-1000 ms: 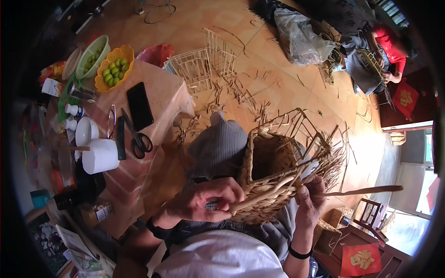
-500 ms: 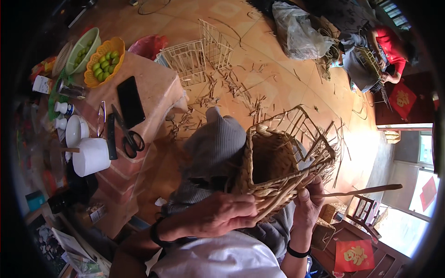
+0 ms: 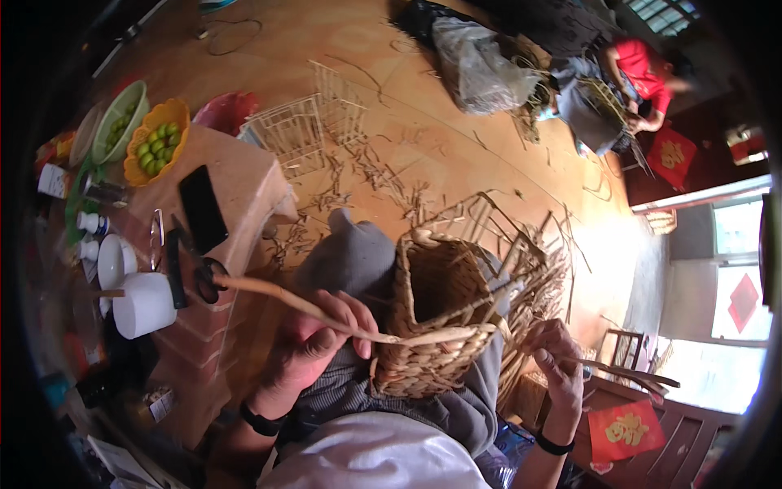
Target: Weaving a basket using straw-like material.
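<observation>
A partly woven basket [image 3: 423, 371] of dried plant strands rests on my lap, its opening tilted upward. My left hand [image 3: 322, 338] is at its left side, with a long tan strand [image 3: 269, 287] between thumb and fingers. That strand runs from over the scissors to the basket's near rim. Right of the basket, my right hand [image 3: 558, 363] is closed on a thin strand [image 3: 627, 372] whose ends stick out to the right. Loose strands [image 3: 529, 277] bunch up beyond the basket's right side. My right fingers partly hide where the strand meets the weave.
On the left, a table [image 3: 248, 175] carries a black phone [image 3: 202, 210], scissors [image 3: 210, 277], a white cup [image 3: 145, 314] and a yellow bowl [image 3: 130, 167] of green fruit. Wire-like frames [image 3: 289, 134] and scraps lie on the floor. A person in a red top [image 3: 643, 73] works at far right.
My left hand has left the basket's near rim and swung left, drawing a strand out. My right hand has moved off the basket to the right. The whole view has shifted slightly.
</observation>
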Tool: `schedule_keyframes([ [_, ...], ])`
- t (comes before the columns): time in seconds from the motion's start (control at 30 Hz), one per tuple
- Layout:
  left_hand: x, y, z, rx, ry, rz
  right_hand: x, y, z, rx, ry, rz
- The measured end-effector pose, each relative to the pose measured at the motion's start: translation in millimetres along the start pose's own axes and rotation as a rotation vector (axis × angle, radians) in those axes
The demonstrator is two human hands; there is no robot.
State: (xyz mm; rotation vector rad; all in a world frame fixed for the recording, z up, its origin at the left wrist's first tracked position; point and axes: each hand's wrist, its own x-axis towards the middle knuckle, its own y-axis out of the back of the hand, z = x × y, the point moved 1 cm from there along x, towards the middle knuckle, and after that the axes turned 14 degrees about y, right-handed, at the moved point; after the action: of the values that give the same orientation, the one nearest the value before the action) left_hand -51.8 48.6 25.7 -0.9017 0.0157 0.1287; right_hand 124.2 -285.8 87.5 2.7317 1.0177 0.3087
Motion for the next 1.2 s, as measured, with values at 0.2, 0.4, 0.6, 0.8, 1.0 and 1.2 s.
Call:
schedule_keyframes([
  [0.2,27.4,-20.2,-4.1,0.895,-0.161,0.067,-0.5,20.4,-39.8,-0.308,-0.007,0.018],
  [0.4,52.0,-48.4,-15.3,1.145,-0.169,0.062,11.1,7.5,-70.4,-0.136,0.284,0.204],
  [0.6,62.6,-54.1,-30.5,0.744,0.125,0.080,51.4,-25.9,-78.9,0.067,0.625,0.280],
  [0.8,66.8,-56.0,-19.9,0.810,0.212,0.175,47.8,-58.8,-50.6,-0.014,0.516,0.106],
  [1.0,76.7,-37.2,-23.1,0.819,0.275,0.006,37.0,-89.1,-13.7,-0.414,0.516,0.009],
  [1.2,80.9,-24.8,-22.6,0.792,0.282,-0.089,37.5,-97.3,-8.8,-0.859,0.689,-0.098],
])
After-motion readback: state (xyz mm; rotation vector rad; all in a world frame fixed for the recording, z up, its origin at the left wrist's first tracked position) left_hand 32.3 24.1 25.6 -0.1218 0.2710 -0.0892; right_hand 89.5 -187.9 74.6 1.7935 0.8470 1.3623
